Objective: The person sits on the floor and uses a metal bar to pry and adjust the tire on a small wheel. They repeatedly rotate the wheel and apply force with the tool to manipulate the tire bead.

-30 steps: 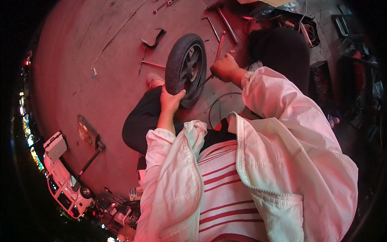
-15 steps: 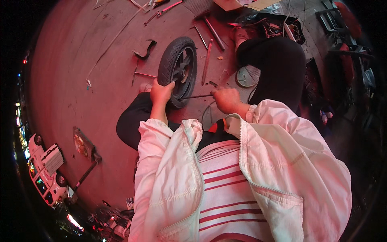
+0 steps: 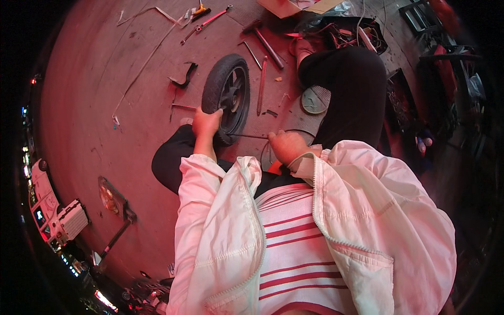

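A small wheel with a black tyre (image 3: 211, 86) and dark spokes stands upright on the floor between my legs. My left hand (image 3: 206, 123) is closed on the tyre's near side, with the thumb over its edge toward the rim. In my right hand (image 3: 287, 145) is a long thin dark rod (image 3: 249, 136), perhaps a tyre lever. Its far end meets the tyre's lower near edge, just right of my left hand. How deep that end sits cannot be made out, and my fingers hide the rod's other end.
Beyond the wheel lie a hammer (image 3: 268, 48), a long red-lit bar (image 3: 261, 85), a bent rod (image 3: 252, 54), a wrench (image 3: 214, 20) and a curved dark piece (image 3: 185, 76). A box of wires (image 3: 357, 35) stands at far right. A white vehicle (image 3: 46, 202) is at left.
My right hand has moved a little left and nearer to me with the rod. The wheel sits slightly lower and further left in view, and the whole view has shifted a little.
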{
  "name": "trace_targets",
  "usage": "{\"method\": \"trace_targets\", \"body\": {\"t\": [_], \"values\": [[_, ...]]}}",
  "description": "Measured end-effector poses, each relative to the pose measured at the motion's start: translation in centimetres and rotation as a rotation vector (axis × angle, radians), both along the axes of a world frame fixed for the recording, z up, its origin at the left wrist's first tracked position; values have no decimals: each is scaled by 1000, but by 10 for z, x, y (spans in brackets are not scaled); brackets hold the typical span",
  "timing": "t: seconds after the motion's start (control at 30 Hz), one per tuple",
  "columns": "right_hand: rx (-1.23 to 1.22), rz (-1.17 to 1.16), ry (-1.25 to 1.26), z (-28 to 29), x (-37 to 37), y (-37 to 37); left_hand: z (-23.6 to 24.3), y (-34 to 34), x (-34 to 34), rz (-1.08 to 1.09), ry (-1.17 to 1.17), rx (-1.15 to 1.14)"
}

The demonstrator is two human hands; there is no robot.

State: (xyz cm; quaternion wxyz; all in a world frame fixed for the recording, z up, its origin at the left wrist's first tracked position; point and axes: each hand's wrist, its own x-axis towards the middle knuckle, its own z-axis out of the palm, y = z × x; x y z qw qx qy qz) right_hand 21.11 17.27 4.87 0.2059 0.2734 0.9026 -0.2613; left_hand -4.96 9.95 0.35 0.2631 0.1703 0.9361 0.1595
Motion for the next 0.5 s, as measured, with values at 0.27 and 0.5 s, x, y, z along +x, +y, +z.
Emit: {"method": "trace_targets", "body": {"t": [0.27, 0.5], "values": [[-331, -41, -55, 3, 15, -5, 9, 7, -1, 44, 14, -49], [-443, -43, -81, -32, 24, 10, -1, 7, -11, 136, 27, 39]]}}
